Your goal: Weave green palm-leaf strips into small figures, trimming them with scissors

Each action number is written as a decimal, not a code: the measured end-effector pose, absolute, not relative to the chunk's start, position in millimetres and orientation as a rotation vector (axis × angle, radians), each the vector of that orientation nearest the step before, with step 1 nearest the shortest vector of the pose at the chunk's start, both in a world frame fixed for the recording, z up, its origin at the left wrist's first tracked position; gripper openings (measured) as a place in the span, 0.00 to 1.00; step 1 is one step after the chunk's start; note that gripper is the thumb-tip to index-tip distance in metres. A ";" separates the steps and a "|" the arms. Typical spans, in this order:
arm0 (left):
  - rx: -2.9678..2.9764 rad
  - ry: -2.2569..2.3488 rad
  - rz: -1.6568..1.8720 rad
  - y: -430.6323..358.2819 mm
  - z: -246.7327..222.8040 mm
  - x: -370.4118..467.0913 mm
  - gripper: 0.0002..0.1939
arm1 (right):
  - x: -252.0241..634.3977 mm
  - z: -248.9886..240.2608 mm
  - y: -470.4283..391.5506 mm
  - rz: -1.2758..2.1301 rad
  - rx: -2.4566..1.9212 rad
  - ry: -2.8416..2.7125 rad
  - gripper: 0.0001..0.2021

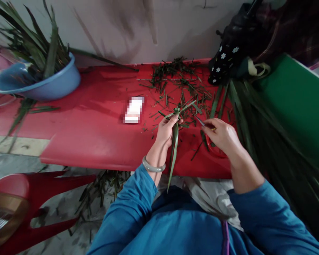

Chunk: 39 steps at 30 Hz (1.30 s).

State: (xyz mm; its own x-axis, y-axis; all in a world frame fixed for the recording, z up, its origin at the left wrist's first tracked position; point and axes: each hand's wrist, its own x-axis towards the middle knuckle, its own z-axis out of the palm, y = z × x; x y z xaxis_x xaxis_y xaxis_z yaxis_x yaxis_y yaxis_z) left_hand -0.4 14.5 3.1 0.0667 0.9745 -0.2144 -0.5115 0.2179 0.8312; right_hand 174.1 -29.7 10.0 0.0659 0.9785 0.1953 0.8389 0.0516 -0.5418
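My left hand (167,130) is closed on a small woven leaf piece (177,111), pinched between thumb and fingers. Several narrow green ends stick out around the knotted middle, and one long leaf strip (174,152) hangs from it over the table edge. To the right, my right hand (221,135) is wrapped round a pair of scissors near the pivot. Their blade tips (200,120) point up and left toward the leaf piece, apart from it. The red scissor handles (218,153) show below the hand, partly hidden by it.
Leaf scraps (172,72) litter the red table (95,141). A blurred bright phone-like rectangle (134,110) lies left of my hands. A blue basin (58,83) of leaves stands far left. Long leaves (271,141), a green board (297,106) and a flowered black umbrella (223,60) crowd the right.
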 end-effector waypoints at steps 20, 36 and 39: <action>0.583 0.829 1.188 13.9 8.5 -6.4 0.13 | 204.2 -0.9 -70.4 0.882 -1.620 -1.246 0.31; 0.590 0.854 1.084 10.5 9.5 -3.2 0.13 | 184.2 6.9 -59.1 0.961 -1.650 -1.536 0.28; 0.601 0.844 1.081 10.2 10.0 -2.2 0.12 | 180.7 9.6 -60.6 0.986 -1.667 -1.475 0.26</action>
State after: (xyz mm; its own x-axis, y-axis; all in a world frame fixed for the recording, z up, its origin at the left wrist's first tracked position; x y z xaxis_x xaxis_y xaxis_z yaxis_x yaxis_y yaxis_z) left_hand -2.2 10.2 10.0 0.2231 0.9295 -0.2937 -0.5102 0.3681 0.7773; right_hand 180.7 -60.6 9.6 0.0652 0.9934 -0.0945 0.4673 -0.1141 -0.8767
